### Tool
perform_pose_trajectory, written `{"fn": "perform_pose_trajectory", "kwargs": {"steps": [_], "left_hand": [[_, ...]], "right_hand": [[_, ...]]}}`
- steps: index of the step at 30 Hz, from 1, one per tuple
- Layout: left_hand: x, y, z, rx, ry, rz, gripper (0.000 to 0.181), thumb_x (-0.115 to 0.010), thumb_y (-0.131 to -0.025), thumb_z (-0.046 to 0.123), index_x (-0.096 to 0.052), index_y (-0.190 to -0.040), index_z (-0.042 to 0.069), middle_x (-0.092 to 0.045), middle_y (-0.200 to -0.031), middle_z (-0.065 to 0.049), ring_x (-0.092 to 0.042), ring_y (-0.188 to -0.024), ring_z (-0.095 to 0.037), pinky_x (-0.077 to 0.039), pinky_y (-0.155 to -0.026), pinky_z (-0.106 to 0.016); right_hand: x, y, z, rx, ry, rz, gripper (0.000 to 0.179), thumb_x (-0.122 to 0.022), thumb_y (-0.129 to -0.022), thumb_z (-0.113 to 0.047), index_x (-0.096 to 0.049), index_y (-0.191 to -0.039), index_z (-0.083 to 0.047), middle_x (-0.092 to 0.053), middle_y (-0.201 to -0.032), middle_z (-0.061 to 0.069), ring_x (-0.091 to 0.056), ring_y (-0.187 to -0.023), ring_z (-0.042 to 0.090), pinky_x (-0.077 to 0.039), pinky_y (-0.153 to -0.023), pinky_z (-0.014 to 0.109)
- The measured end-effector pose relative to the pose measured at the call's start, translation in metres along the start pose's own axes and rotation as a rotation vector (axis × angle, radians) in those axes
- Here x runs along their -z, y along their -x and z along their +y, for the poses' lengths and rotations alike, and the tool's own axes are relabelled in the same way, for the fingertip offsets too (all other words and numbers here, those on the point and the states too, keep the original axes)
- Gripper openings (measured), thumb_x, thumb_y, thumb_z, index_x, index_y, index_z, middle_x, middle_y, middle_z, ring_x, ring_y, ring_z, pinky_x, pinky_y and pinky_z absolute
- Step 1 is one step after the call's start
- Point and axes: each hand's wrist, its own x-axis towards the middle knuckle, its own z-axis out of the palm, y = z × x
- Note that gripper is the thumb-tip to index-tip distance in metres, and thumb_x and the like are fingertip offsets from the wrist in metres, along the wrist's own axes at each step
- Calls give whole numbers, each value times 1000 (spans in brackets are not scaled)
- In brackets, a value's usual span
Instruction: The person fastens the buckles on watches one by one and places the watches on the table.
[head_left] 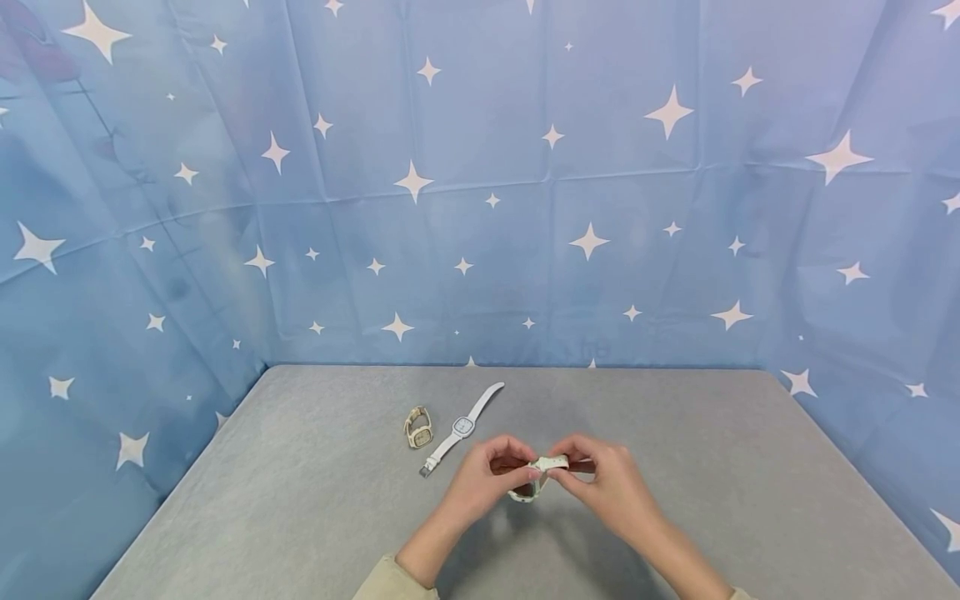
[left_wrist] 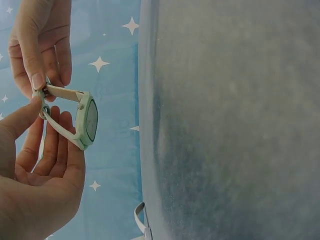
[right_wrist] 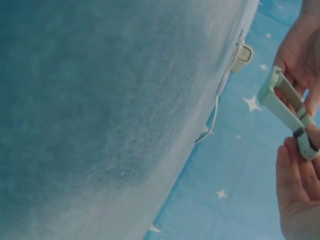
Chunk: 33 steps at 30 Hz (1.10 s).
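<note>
A pale green wristwatch hangs from both hands above the table, its strap bent into a loop. With thumb and fingers, my left hand pinches the strap beside the buckle. My right hand pinches the strap's other end, the tips of both hands close together. In the right wrist view the strap passes through a dark-looking buckle part near the right fingertips. The watch case dangles below the left fingers, its dial facing away from the hands in the left wrist view.
A white watch lies stretched out flat on the grey table, left of the hands. Beside it stands a beige-gold watch with its strap closed in a loop. A blue star-patterned cloth hangs behind the table and at its sides.
</note>
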Motion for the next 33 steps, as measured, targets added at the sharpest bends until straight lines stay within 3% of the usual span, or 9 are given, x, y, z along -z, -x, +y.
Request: {"fn": "perform_pose_trajectory", "kwargs": {"steps": [11, 18, 21, 33], "left_hand": [[-5, 2, 6, -32, -104, 54, 14, -71, -90, 8, -70, -99, -3, -73, -99, -22, -68, -84, -6, -55, -78, -18], [-8, 3, 7, -106, -244, 145, 9, -76, -86, 10, -74, -94, 6, -75, -100, -11, -71, -94, -18, -58, -92, -36], [-10, 3, 8, -130, -295, 154, 12, -78, -85, 14, -74, -96, 9, -76, -97, -7, -72, -94, -18, -58, -91, -35], [-8, 5, 11, -101, -240, 165, 13, -78, -85, 15, -75, -96, 9, -77, -93, -7, -74, -88, -16, -57, -85, -24]], "right_hand": [[0, 1, -1, 16, 6, 29, 26, -81, -77, 1, -71, -90, -19, -72, -85, -10, -69, -79, 4, -58, -74, 18], [0, 2, -2, 9, 18, 29, 25, -82, -78, -2, -71, -89, -22, -72, -86, -12, -71, -82, 6, -58, -75, 18], [0, 1, -3, 8, 7, 36, 24, -81, -78, -2, -71, -90, -21, -72, -86, -12, -71, -82, 5, -58, -76, 18], [1, 1, -2, 89, -31, 87, 12, -74, -89, -10, -76, -99, -15, -75, -92, -6, -71, -83, 3, -60, -76, 24]]}}
